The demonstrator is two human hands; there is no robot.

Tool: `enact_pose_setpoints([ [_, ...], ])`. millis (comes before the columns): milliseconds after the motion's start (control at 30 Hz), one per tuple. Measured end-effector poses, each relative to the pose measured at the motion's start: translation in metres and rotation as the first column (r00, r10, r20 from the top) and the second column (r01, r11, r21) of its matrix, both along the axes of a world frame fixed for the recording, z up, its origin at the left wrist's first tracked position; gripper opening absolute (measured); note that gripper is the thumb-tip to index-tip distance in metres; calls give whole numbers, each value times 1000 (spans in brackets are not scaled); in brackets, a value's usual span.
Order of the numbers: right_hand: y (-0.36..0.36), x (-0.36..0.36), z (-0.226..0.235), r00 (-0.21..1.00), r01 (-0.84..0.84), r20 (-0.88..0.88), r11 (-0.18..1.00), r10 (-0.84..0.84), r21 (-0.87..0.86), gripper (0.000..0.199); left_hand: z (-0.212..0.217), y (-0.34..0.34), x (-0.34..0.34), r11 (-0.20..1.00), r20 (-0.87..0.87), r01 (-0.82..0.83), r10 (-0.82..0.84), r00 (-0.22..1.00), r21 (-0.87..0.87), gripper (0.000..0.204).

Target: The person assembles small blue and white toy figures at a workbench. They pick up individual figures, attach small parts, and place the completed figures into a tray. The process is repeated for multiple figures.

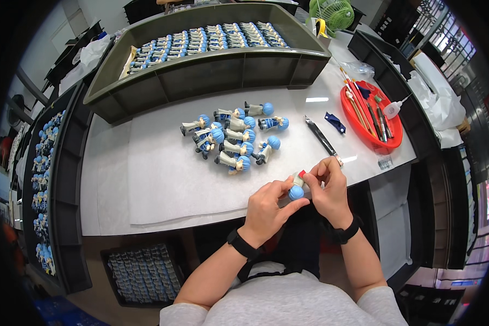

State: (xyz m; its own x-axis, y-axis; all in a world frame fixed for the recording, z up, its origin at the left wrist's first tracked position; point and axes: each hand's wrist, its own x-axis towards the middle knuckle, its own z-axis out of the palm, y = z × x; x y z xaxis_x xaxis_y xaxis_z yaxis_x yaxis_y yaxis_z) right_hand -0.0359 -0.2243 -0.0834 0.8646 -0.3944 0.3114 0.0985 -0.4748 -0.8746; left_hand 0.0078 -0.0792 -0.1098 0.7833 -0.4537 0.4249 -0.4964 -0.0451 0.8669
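Near the table's front edge, my left hand (267,209) grips a small blue-haired figurine (296,192) by its head, between thumb and fingers. My right hand (329,187) is closed in a pinch at the figurine's other end, holding a small red piece (302,174) against its pale body. Fingers hide much of the figurine. Left of my hands, a loose group of similar figurines (234,148) lies on a white sheet (168,185), their blue heads mostly toward the right. Beyond my right hand lies a black-handled cutter (321,137).
A large grey-green bin (201,73) with rows of figurines spans the table's back. At right, a red basin (378,142) holds brushes and a white squeeze bottle (392,110). A dark blue piece (335,123) lies beside it. A black tray (70,217) of figurines flanks the left.
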Motion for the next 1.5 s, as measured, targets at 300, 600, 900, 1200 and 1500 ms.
enact_pose_setpoints([
  [300,3,1,2,1000,4,6,1000,-4,-23,22,-1,0,0,1000,8,-11,11,1000,-23,40],
  [600,6,-1,5,1000,-4,-12,996,3,-93,20,-3,1,2,1000,107,-22,22,994,-7,37],
  [900,4,-2,4,997,-71,-19,997,70,-36,21,-2,1,2,999,144,-21,25,989,-29,36],
  [1200,0,-1,8,997,-52,-62,995,46,-82,19,-1,2,-1,1000,97,-16,15,995,9,33],
  [1500,-6,1,17,1000,-4,8,1000,4,-13,21,-2,2,0,1000,135,4,-5,991,7,33],
])
